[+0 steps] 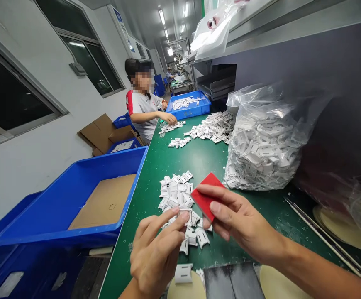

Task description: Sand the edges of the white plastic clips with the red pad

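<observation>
My right hand (242, 220) grips a flat, red rectangular block (207, 193) between thumb and fingers, tilted above the green bench. Lower and to the left, my left hand (160, 247) has its fingers bent together. A white plastic part (186, 211) shows at its fingertips; its thumb is mostly hidden. Under and beyond both hands lies a loose pile of curved, slotted white plastic parts (176, 191). Close to me, a single white part (183, 273) rests on a pale round disc (188, 288), beside a dark, dusty pad (233, 282).
A clear bag (264, 145) full of white parts stands at right. Thin rods (326, 236) lie near the right edge. Blue bins (74, 178) flank the bench on the left. Farther along, a co-worker (143, 104) handles white parts near a blue tray (189, 112).
</observation>
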The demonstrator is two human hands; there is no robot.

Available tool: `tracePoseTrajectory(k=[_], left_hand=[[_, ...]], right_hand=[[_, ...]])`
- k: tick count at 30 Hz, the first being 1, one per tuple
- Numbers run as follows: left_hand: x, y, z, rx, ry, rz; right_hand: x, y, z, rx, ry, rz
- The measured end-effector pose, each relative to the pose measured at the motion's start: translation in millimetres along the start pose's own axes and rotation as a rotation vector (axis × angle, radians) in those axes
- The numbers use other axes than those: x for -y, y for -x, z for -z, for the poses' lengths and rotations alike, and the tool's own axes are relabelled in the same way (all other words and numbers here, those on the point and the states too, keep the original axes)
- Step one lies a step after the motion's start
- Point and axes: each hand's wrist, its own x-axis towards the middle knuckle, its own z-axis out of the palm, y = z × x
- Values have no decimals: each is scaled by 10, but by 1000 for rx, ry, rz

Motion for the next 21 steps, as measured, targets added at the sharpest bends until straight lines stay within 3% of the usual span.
tracePoseTrajectory(k=[3, 4, 5, 9, 12, 14, 18, 21], left_hand=[[-47, -83, -2, -23, 33, 82], [-70, -115, -4, -40, 52, 105], [-93, -144, -6, -48, 67, 119], [-132, -181, -46, -48, 82, 114], [-65, -145, -112, -72, 97, 190], [16, -129, -153, -92, 135, 228], [149, -165, -199, -76, 162, 192], [162, -219, -218, -22, 266, 339]], right_hand=[[102, 62, -4, 508, 230, -179], [129, 74, -7, 644, 290, -233], [149, 81, -10, 698, 308, -264], [144, 64, -6, 486, 206, -225], [96, 44, 27, 666, 440, -244], [69, 25, 64, 700, 493, -296], [61, -50, 137, 367, 269, -276], [53, -106, 142, 225, 186, -197]])
